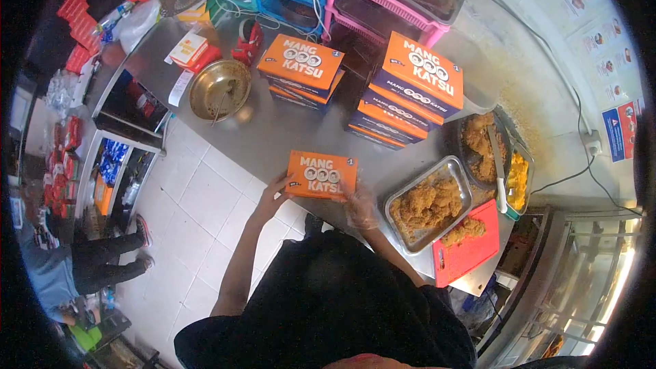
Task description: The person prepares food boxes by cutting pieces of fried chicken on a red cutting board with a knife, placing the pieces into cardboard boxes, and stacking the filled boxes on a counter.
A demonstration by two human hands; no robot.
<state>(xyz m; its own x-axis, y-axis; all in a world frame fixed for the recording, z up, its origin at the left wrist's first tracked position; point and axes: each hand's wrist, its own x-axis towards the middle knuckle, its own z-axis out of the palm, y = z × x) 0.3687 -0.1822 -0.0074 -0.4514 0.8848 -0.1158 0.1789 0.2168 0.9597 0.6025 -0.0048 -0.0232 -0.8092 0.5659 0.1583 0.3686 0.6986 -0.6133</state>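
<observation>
A closed orange cardboard food box (323, 175) with printed lettering is held between my two hands, over the near edge of the steel table (277, 141). My left hand (275, 196) grips its left side. At the lower right corner is my right hand (360, 206), in a see-through plastic glove and slightly blurred. Just right of that hand lies a metal tray (388, 204) of breaded fried pieces (428, 205). Further right, a breaded piece (464, 232) rests on a red cutting board (474, 251).
Two stacks of similar boxes, a left stack (301, 64) and a taller right stack (417, 72), stand behind. A steel bowl (197, 97) holds a utensil. A knife (496, 156) lies across a dark pan (466, 138) of breaded food. Another person (51, 271) stands at far left.
</observation>
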